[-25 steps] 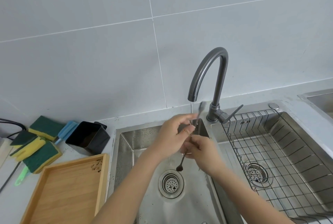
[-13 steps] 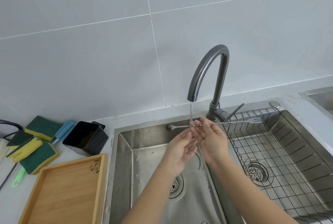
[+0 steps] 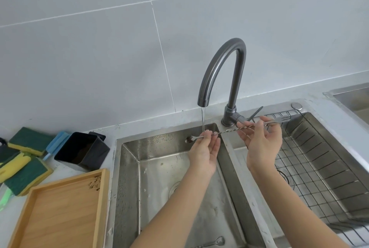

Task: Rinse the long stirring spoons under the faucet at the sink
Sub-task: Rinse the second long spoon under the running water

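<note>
Stirring spoon point(image 3: 229, 132) spans left hand point(image 3: 205, 148) and right hand point(image 3: 263, 140).

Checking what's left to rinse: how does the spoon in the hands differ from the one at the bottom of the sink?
The held spoon is up level under the water, gripped by the left hand and right hand; the lying spoon rests untouched on the sink floor, out of the stream. Both look metal.
</note>
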